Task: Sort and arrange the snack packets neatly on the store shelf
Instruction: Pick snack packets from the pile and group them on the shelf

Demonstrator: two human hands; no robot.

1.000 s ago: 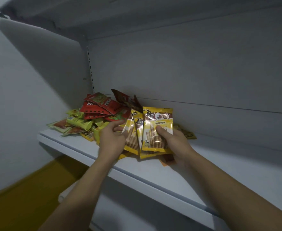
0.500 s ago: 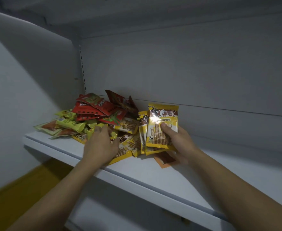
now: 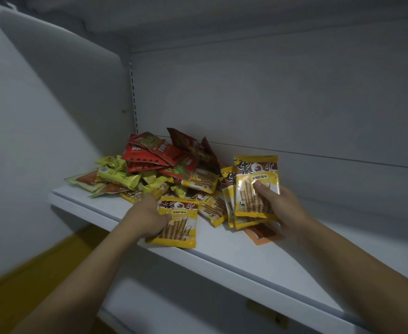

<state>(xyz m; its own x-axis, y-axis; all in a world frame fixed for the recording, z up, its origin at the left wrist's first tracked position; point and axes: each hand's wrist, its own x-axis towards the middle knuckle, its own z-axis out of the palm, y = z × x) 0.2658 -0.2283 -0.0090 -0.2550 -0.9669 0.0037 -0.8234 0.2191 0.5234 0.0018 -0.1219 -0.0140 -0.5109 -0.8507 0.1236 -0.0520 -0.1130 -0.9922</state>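
Observation:
A jumbled pile of snack packets [image 3: 164,169], red, green and yellow, lies at the left end of the white shelf [image 3: 222,259]. My left hand [image 3: 147,218] grips one yellow wafer-roll packet [image 3: 177,222] near the shelf's front edge. My right hand [image 3: 277,206] holds a small upright stack of the same yellow packets [image 3: 251,189], thumb pressed on the front one. More yellow packets [image 3: 212,208] lie flat between my hands. An orange packet [image 3: 260,233] lies under my right hand, partly hidden.
The shelf's grey back panel [image 3: 294,104] rises behind the pile, and a side wall [image 3: 53,104] closes the left end. Another shelf [image 3: 222,10] hangs overhead. To the right of my right hand the shelf surface is bare. A yellow floor [image 3: 29,280] shows below left.
My left hand has taken hold of a yellow packet from the pile and pulled it toward the front edge. The right hand still holds its stack upright.

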